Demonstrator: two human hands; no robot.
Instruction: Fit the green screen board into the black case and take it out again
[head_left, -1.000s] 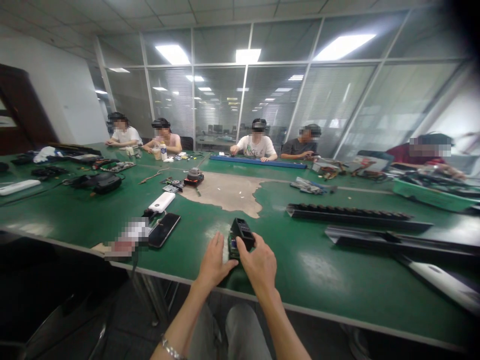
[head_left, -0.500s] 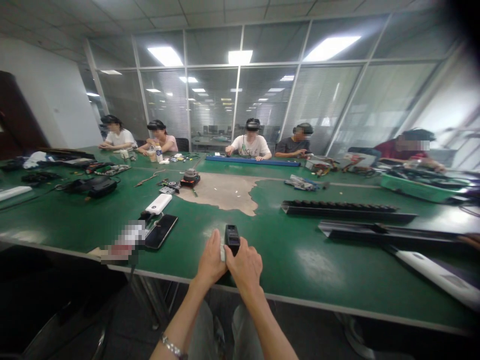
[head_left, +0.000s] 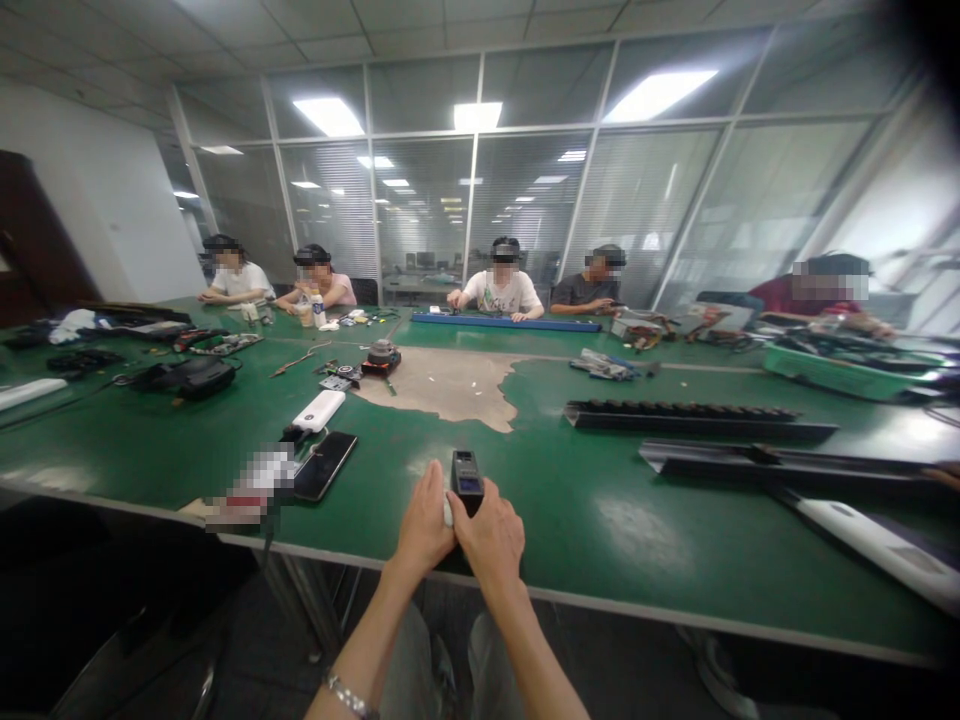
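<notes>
centrally, near the close edge of the green tabletop (head_left: 570, 540), you have a small, boxy black device (head_left: 466, 478) between your hands. its top face looks up toward you, with a dark bluish panel at the near end.

your right hand (head_left: 491, 528) is closed on the device's right side, fingers along the flank, thumb at the near left corner. your left hand (head_left: 426, 520) lies along the left side, fingers together and pointing forward; a pale piece (head_left: 448, 512) shows between it and the device. the two hands meet at the near end. how firmly the left one grips, you cannot tell from here.

to the left of your hands: a dark phone (head_left: 326, 466) lying flat, a white power bank (head_left: 319, 410) just beyond it, a black pouch (head_left: 187, 377) farther out. ahead, a bare tan patch (head_left: 450, 395), a round-topped part (head_left: 382, 358) at its far left. to the right, two long black channels (head_left: 697, 425), a white-and-black tool (head_left: 877, 550) nearer you, a green basket (head_left: 847, 375) heaped with dark parts. across from you sit several people, a long blue bar (head_left: 510, 321) before the middle one.
</notes>
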